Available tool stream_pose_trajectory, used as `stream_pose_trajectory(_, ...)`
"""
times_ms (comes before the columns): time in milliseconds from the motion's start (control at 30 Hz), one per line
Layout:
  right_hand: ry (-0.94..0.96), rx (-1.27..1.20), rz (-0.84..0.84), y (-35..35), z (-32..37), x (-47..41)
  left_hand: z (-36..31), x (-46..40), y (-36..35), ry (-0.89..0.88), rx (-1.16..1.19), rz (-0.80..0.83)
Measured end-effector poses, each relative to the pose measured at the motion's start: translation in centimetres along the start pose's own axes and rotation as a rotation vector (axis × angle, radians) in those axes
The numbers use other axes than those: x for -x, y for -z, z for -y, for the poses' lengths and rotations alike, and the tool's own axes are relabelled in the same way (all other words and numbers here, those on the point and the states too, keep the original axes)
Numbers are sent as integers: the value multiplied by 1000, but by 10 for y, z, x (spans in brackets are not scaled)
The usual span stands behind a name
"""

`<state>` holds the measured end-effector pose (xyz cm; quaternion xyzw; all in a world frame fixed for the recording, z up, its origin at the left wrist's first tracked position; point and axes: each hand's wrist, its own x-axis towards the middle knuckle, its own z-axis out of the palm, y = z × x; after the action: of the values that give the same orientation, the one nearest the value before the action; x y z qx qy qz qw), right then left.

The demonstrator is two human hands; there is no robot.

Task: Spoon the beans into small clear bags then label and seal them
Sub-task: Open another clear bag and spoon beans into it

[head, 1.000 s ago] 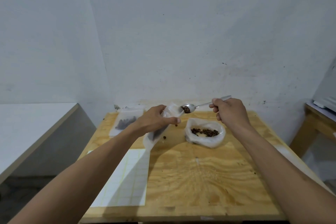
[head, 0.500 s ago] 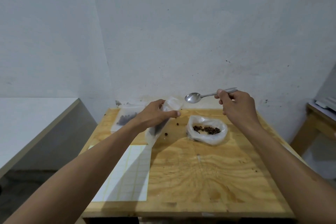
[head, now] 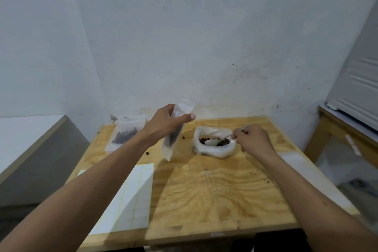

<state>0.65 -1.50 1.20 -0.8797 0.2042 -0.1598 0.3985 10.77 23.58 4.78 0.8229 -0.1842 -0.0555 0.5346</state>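
Your left hand (head: 163, 125) pinches the small bag (head: 176, 135) tilted above the bench's far edge while your right hand (head: 252, 139) grips the spoon (head: 216, 141) in the bean sack (head: 213, 145); an overfull scoop or sagging mouth could scatter beans.

A scuffed, pale whitewashed wall (head: 204, 37) backs a plywood tabletop (head: 214, 196). A white-topped grey counter (head: 26, 143) flanks its left edge; a wooden side table (head: 337, 129) stands right.

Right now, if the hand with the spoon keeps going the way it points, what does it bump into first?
Probably the beans: the right hand aims the spoon into the open white bag, its bowl already among them.
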Motion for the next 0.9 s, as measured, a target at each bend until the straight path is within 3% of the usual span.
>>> stream_pose_trajectory(100, -179, -170, 176, 3, 3, 6, -6, 2, -5, -8, 14, -12)
stream_pose_trajectory(167, -274, -140, 369, 7, 9, 13, -11, 4, -9, -7, 33, -23)
stream_pose_trajectory(233, -216, -99, 516, 7, 15, 19, -17, 5, -15, 4, 77, -37)
stream_pose_trajectory(367, 87, -229, 665, -4, 35, 26, -29, 6, -32, 10, 153, -73)
stream_pose_trajectory(467, 170, -232, 598, -16, 48, 25, -37, 5, -39, 5, 184, -92)
stream_pose_trajectory(600, 150, -439, 450, -22, 55, 20, -40, 5, -29, 33, 155, -111)
stream_pose_trajectory(767, 75, -434, 464, -17, 53, 16, -30, 2, -12, -64, 313, -198)
stream_pose_trajectory(900, 52, -508, 425, -14, 60, 18, -31, 4, -7, -35, 410, -177)
